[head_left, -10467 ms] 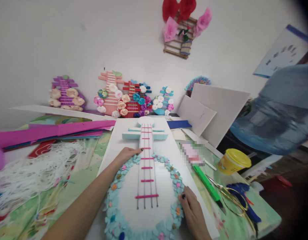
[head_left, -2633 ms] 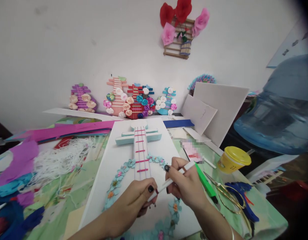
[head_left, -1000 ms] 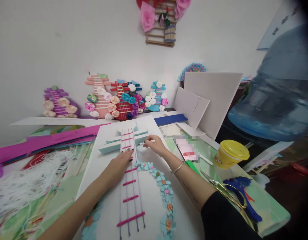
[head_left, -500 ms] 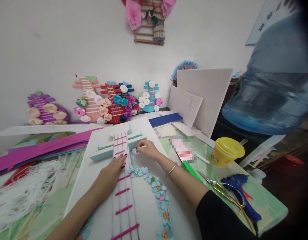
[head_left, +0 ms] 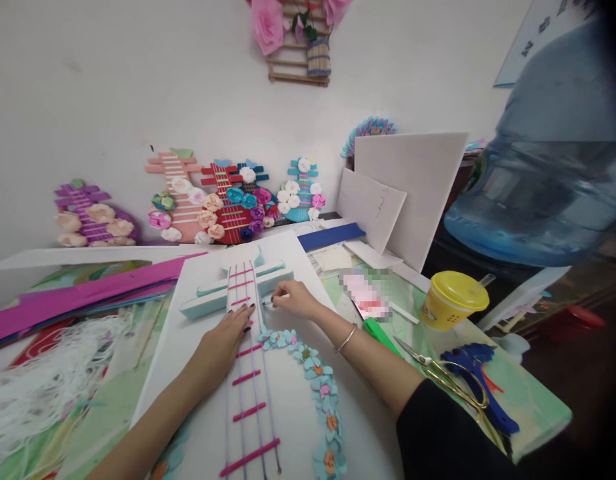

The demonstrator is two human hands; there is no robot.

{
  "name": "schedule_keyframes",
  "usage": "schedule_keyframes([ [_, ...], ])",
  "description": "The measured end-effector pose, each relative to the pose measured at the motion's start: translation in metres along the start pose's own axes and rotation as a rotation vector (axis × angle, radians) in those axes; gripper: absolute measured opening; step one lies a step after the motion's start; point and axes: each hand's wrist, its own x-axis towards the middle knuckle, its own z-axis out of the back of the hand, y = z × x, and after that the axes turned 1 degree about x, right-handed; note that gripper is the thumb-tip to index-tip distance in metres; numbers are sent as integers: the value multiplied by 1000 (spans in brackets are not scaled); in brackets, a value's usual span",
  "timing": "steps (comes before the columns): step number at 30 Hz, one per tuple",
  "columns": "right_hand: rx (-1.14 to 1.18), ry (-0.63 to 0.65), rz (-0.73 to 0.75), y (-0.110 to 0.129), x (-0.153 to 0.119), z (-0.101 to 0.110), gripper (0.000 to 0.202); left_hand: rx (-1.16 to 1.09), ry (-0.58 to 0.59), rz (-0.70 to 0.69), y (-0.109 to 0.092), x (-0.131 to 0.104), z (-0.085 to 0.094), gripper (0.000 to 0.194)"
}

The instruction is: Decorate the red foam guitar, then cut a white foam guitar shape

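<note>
A white board lies before me, bearing a paper lute-like instrument with a long neck, magenta frets, purple strings and pale blue pegs. My left hand rests flat on the neck, fingers stretched over the strings. Just right of the neck, below the right-hand peg, my right hand pinches a thin pale pen-like stick, mostly covered by the fingers. Its tip is at the neck's right edge; I cannot tell its exact kind. Blue paper flowers curve down the instrument's right side.
At right lie gold-handled scissors, a blue glue gun, a green-handled tool and a yellow tub. Left are magenta sheets and white paper netting. Foam boards and a water bottle stand behind.
My right hand shifts very slightly down and left along the neck's edge, still pinching the stick. My left hand stays on the neck. The whole view tilts a little.
</note>
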Motion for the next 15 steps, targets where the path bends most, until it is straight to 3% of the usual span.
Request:
schedule_keyframes([
  [15, 10, 156, 24, 18, -31, 11, 11, -13, 34, 27, -3, 1, 5, 51],
])
